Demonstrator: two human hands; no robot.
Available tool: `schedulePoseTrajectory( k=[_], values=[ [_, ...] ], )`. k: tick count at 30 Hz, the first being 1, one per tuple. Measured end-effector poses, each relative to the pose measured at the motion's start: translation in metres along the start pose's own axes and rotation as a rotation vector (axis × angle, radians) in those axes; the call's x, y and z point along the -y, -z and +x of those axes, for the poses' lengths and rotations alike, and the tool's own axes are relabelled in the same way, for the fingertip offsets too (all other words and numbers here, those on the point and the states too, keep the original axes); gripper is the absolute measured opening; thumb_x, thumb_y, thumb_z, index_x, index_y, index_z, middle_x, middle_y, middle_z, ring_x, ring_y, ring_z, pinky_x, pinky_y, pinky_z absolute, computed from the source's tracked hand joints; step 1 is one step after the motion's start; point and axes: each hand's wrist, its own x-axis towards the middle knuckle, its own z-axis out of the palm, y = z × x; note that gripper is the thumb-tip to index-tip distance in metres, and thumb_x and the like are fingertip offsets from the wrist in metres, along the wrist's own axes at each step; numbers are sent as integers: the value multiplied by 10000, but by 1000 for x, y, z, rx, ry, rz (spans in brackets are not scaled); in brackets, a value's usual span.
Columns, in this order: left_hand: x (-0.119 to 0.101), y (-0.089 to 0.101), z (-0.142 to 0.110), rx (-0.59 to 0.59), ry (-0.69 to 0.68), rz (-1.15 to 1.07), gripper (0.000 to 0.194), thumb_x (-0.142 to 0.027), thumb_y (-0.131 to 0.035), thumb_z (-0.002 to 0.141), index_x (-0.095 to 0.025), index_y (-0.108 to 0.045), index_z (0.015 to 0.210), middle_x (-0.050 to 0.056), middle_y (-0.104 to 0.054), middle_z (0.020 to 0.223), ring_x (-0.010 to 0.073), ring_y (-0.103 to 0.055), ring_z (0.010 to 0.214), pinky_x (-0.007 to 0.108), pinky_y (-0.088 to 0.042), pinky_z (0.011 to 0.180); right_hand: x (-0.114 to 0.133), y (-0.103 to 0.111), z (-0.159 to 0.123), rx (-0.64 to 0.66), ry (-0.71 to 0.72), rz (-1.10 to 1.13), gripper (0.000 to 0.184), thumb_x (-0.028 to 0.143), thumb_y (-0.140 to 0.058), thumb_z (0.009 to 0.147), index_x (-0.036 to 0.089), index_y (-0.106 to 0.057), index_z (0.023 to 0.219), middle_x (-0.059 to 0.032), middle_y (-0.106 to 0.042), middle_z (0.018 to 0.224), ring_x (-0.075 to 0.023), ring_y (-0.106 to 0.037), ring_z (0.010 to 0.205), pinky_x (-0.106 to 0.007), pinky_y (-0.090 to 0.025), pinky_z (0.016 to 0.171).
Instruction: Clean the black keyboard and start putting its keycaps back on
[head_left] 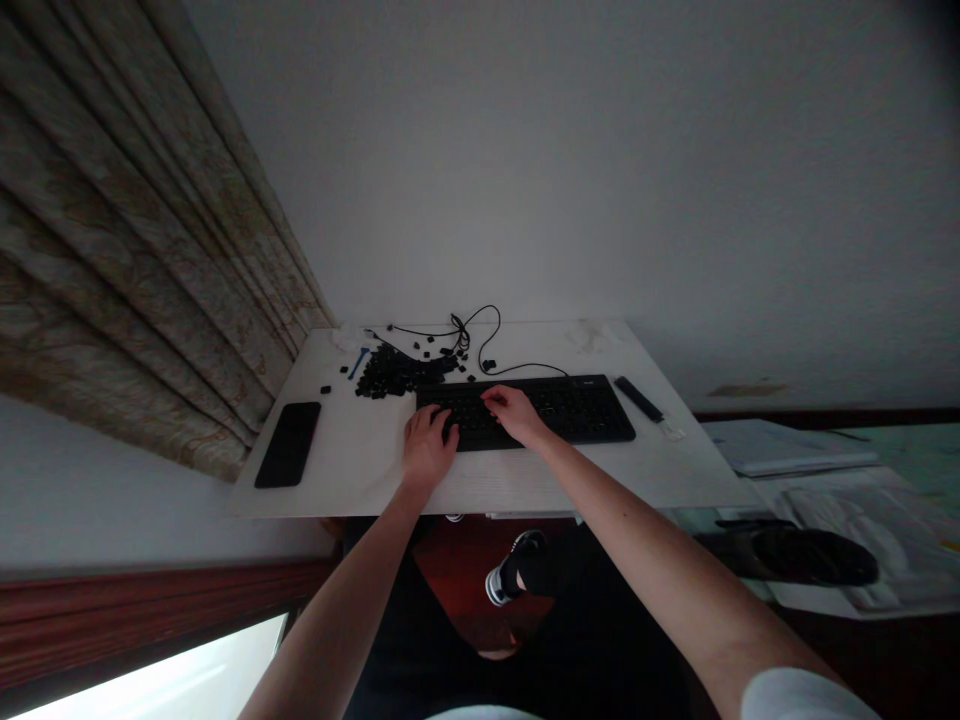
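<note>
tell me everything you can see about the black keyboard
A wide, low keyboard, matte black plastic by the look, lies flat on a white tabletop, with rows of dark keys across its top. A thin black cable leaves its far edge. The fingers of the left hand rest on its left end, and those of the right hand on its middle.

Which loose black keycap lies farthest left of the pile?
The lone keycap on the left of the white desk, just past the top end of the black phone; it sits apart, beyond the others scattered nearer the pile.
</note>
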Motion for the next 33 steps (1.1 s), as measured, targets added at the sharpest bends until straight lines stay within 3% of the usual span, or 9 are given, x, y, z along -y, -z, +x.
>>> schedulePoseTrajectory(
  k=[6, 13, 21, 33],
  values=[
    [-1, 0, 0, 12, 2, 12, 294, -303, -541, 945, -216, -660, 1199, 113, -618, 1231, 279, -547, 1211, 464, -435, 1068, -6, -1, -1, -13, 22, -22, 198, 239, -597, 839, 201, -719, 991, -39, -714, 885, -151, -628, 732, -280, -509, 666],
    [-1, 1, 0, 36, 6, 14, 314, -311, -525, 956, -214, -651, 1226, 118, -600, 1262, 281, -530, 1232, 465, -425, 1076, -2, 0, -3, 16, 26, -38, 203, 281, -613, 852, 204, -759, 970, -44, -740, 882, -177, -657, 782, -312, -527, 741],
    [-4, 3, 1, 88, -10, 84, 370, -415, -536, 959, -289, -628, 1293, 101, -567, 1336, 298, -499, 1266, 494, -406, 1085, 1, -3, -5, -20, 71, -43, 165, 309, -660, 828, 203, -764, 901, -53, -757, 900, -187, -675, 808, -317, -509, 788],
    [-3, 1, 1, 54, -20, 54, 344, -393, -533, 961, -281, -646, 1266, 112, -580, 1310, 307, -508, 1249, 507, -424, 1064, 1, -2, -6, -6, 28, -8, 194, 320, -637, 825, 193, -755, 913, -43, -740, 843, -168, -633, 718, -290, -489, 673]
  ],
)
